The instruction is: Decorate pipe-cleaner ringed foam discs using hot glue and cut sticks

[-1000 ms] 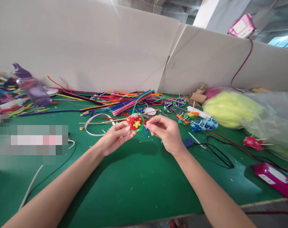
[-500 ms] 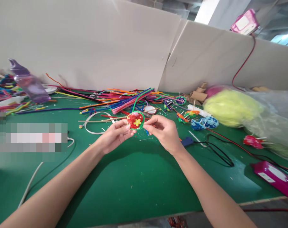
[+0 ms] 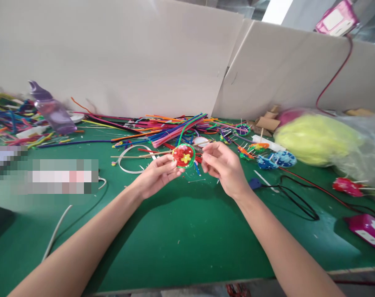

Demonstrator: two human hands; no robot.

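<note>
My left hand pinches a small round pipe-cleaner flower ornament between thumb and fingers. The ornament has a red fuzzy face, a yellow flower, small white dots and a green rim. From its top a green pipe cleaner curves upward. To the right of the ornament, a short gap apart from it, is my right hand. Its thumb and index finger come together in a pinch and the other fingers curl in. Whatever may lie between those fingertips is too small to make out.
Behind the hands lies a pile of coloured pipe cleaners. A purple bottle stands left. Finished-looking blue pieces, a bag of yellow material, a black cord and a magenta device are at right. A white ring lies nearby.
My right hand has moved away from the ornament's right edge, leaving a gap. My left hand still holds the ornament. The whole view has shifted slightly.
</note>
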